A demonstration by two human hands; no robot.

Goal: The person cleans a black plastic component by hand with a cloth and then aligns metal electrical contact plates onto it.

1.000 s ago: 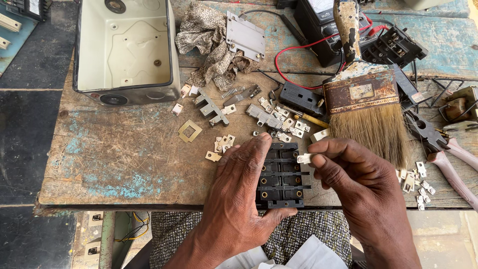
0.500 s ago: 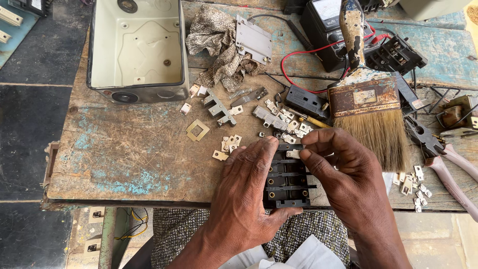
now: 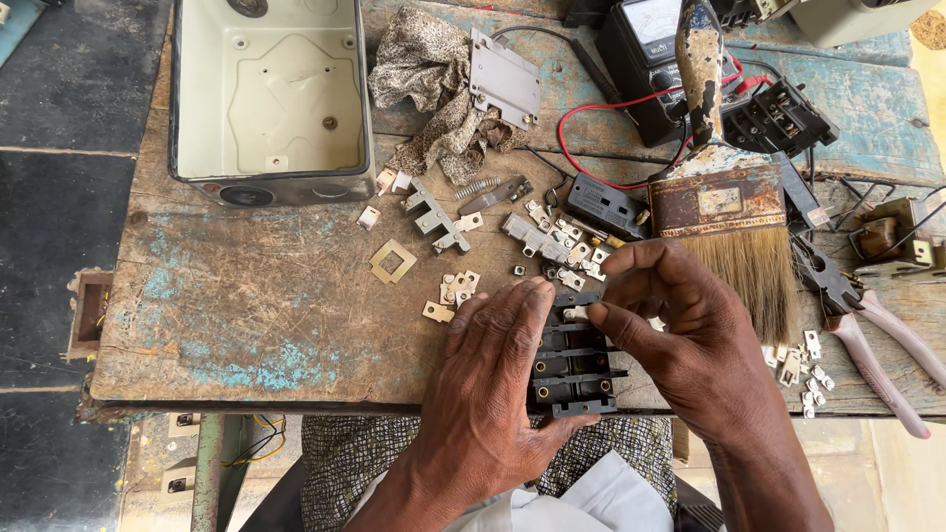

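Both hands are closing in tighter than before: I'm seeing the left hand (image 3: 493,384) lying flat, steadying the black switch block (image 3: 574,357), while the right hand (image 3: 680,335) is pinching a small metal contact (image 3: 574,313) in a narrow grip over its top. It's sitting ribbed and slotted at the bench (image 3: 256,315) edge.

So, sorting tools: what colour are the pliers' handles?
Pink, on the pliers at the table's right edge; head view.

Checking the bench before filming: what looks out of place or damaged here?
Small metal parts lie scattered loose above the black block both hands work on. The paintbrush ferrule is rusty, and the tabletop paint is badly worn.
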